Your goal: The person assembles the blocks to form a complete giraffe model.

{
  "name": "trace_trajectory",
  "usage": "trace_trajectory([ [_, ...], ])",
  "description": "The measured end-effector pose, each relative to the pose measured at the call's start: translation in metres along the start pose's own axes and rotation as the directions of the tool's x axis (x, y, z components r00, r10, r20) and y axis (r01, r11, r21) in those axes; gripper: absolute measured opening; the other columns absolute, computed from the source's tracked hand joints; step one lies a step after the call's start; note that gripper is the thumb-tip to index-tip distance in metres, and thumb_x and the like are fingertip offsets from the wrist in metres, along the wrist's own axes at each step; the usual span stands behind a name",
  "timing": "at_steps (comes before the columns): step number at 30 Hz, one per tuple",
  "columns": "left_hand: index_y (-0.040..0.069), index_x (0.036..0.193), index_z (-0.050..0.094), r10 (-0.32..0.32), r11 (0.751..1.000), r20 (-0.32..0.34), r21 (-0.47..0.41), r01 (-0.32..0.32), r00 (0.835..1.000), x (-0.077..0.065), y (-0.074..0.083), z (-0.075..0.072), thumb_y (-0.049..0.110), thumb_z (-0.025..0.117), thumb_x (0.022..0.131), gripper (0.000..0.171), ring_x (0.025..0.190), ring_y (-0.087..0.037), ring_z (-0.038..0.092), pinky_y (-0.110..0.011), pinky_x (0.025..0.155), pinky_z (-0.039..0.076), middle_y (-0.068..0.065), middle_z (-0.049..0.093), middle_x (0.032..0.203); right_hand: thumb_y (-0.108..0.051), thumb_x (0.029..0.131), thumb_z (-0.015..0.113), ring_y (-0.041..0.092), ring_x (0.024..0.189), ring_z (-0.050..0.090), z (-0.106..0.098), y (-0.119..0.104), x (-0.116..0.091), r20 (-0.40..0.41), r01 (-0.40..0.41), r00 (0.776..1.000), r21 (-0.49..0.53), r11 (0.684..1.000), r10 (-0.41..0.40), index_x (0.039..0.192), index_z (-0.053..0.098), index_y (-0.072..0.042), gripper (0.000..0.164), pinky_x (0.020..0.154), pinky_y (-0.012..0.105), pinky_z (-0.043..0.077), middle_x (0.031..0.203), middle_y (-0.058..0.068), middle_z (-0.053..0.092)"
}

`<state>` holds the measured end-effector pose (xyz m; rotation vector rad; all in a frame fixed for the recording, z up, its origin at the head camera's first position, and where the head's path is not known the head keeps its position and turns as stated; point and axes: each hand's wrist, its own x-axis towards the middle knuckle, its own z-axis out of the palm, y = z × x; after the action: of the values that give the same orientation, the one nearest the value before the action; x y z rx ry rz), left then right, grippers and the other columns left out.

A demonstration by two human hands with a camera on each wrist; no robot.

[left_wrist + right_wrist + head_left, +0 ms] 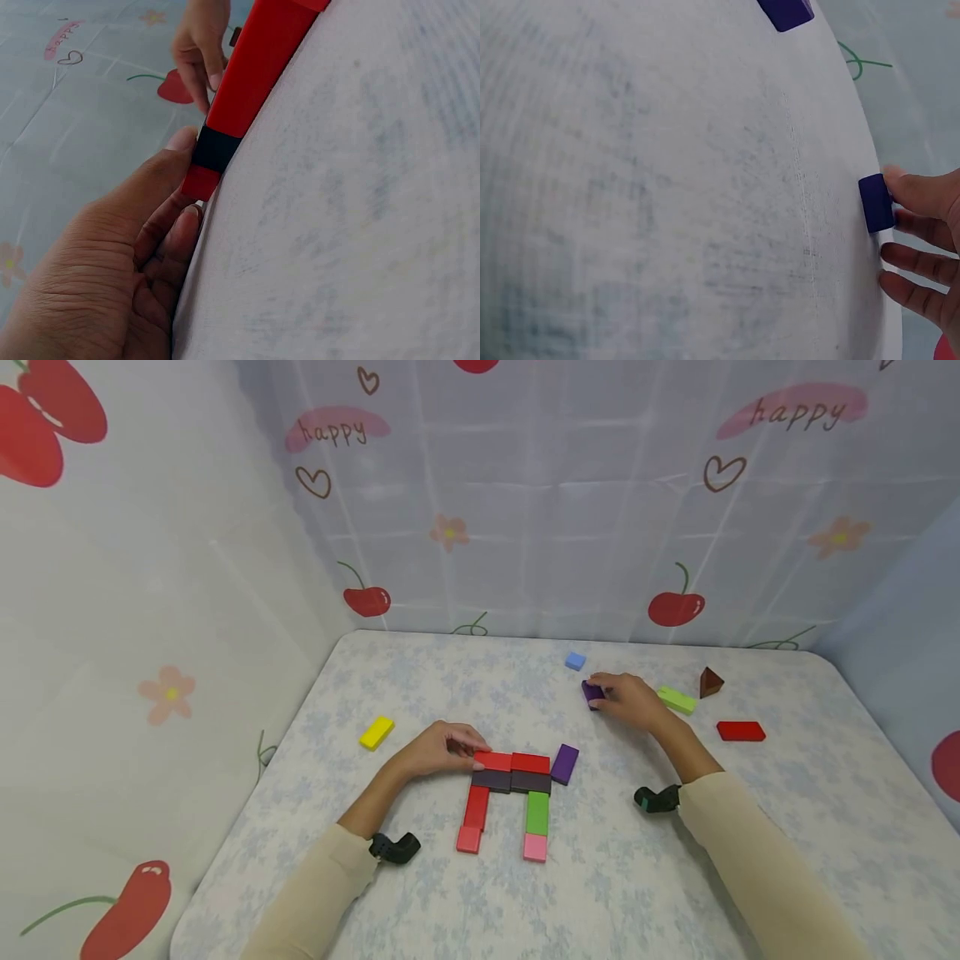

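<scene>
My left hand (pixel 444 747) is at the left end of a flat figure of blocks, its thumb and fingers pinching the end of the upper red block (pixel 493 762), against the black block (pixel 491 781). In the left wrist view the thumb reaches the black block (pixel 216 148). Farther back, my right hand (pixel 628 700) pinches a dark purple block (pixel 592 695) between thumb and finger; the right wrist view shows this purple block (pixel 876 203) at the fingertips, the other fingers spread. Another purple block (pixel 565 764) lies tilted beside the figure's upper right end.
The figure's two legs are red blocks (pixel 476 808) on the left, and a green block (pixel 537 813) with a pink block (pixel 535 847) on the right. Around lie a yellow block (pixel 377 732), blue block (pixel 575 661), lime block (pixel 677 700), brown pyramid-like block (pixel 710 682) and red block (pixel 741 731).
</scene>
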<state>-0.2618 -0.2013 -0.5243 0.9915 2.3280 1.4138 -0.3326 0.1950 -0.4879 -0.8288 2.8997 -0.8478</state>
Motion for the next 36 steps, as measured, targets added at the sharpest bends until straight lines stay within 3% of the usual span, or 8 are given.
trace_trajectory([
  [3, 0.019, 0.111, 0.080, 0.003, 1.000, 0.002, 0.001, -0.003, 1.000, 0.002, 0.001, -0.002, 0.020, 0.085, 0.085, 0.027, 0.087, -0.016, 0.064, -0.031, 0.078, 0.056, 0.005, 0.073, 0.107, -0.014, 0.092, 0.077, 0.035, 0.099, 0.065, 0.003, -0.005, -0.002, -0.022, -0.047, 0.999, 0.017, 0.999, 0.048, 0.129, 0.066, 0.006, 0.044, 0.086, 0.049, 0.053, 0.124, 0.025, 0.066],
  [7, 0.017, 0.111, 0.080, 0.006, 1.000, 0.005, -0.001, -0.006, 1.000, 0.003, 0.002, -0.003, 0.019, 0.085, 0.085, 0.027, 0.087, -0.016, 0.064, -0.031, 0.078, 0.056, 0.004, 0.073, 0.108, -0.015, 0.092, 0.077, 0.025, 0.082, 0.061, 0.006, -0.017, -0.011, -0.030, -0.073, 0.997, 0.022, 0.997, 0.073, 0.127, 0.067, 0.007, 0.044, 0.070, 0.037, 0.050, 0.112, 0.023, 0.067],
  [12, 0.015, 0.111, 0.080, 0.005, 1.000, 0.008, -0.010, -0.005, 1.000, 0.004, 0.004, -0.006, 0.017, 0.085, 0.085, 0.027, 0.088, -0.017, 0.064, -0.031, 0.079, 0.056, 0.002, 0.073, 0.108, -0.009, 0.092, 0.075, 0.028, 0.085, 0.063, 0.009, -0.029, -0.023, -0.053, -0.079, 0.995, 0.083, 0.993, 0.083, 0.131, 0.063, 0.009, 0.045, 0.067, 0.034, 0.049, 0.112, 0.024, 0.066],
  [17, 0.016, 0.112, 0.080, 0.001, 1.000, 0.011, -0.014, -0.001, 1.000, 0.004, 0.007, -0.009, 0.018, 0.084, 0.086, 0.027, 0.088, -0.017, 0.064, -0.032, 0.080, 0.056, 0.002, 0.073, 0.109, -0.012, 0.092, 0.076, 0.029, 0.087, 0.061, 0.015, -0.034, -0.026, -0.112, -0.174, 0.975, 0.154, 0.972, 0.193, 0.133, 0.060, 0.011, 0.049, 0.068, 0.033, 0.048, 0.108, 0.023, 0.064],
  [21, 0.013, 0.111, 0.080, 0.001, 1.000, -0.013, -0.029, -0.001, 1.000, 0.002, 0.008, -0.009, 0.012, 0.084, 0.085, 0.026, 0.087, -0.017, 0.064, -0.031, 0.079, 0.056, 0.000, 0.073, 0.107, -0.015, 0.092, 0.076, 0.026, 0.083, 0.056, 0.022, -0.035, -0.026, -0.141, -0.201, 0.963, 0.200, 0.959, 0.231, 0.128, 0.065, 0.008, 0.044, 0.067, 0.032, 0.044, 0.101, 0.019, 0.062],
  [27, 0.004, 0.113, 0.078, -0.005, 1.000, 0.009, -0.022, 0.005, 1.000, -0.003, 0.008, 0.002, 0.009, 0.083, 0.086, 0.028, 0.087, -0.015, 0.064, -0.030, 0.079, 0.056, -0.010, 0.073, 0.110, -0.014, 0.089, 0.080, 0.022, 0.078, 0.054, 0.026, -0.035, -0.035, -0.094, -0.183, 0.975, 0.178, 0.967, 0.202, 0.124, 0.070, 0.005, 0.041, 0.065, 0.033, 0.043, 0.096, 0.015, 0.064],
  [36, 0.000, 0.112, 0.077, 0.001, 0.999, 0.009, -0.046, -0.001, 1.000, -0.005, 0.037, -0.001, 0.004, 0.081, 0.086, 0.026, 0.087, -0.015, 0.064, -0.029, 0.078, 0.056, -0.012, 0.073, 0.109, -0.016, 0.087, 0.082, 0.020, 0.077, 0.056, 0.026, -0.037, -0.039, -0.058, -0.146, 0.985, 0.202, 0.968, 0.161, 0.119, 0.073, 0.001, 0.037, 0.066, 0.032, 0.045, 0.086, 0.007, 0.063],
])
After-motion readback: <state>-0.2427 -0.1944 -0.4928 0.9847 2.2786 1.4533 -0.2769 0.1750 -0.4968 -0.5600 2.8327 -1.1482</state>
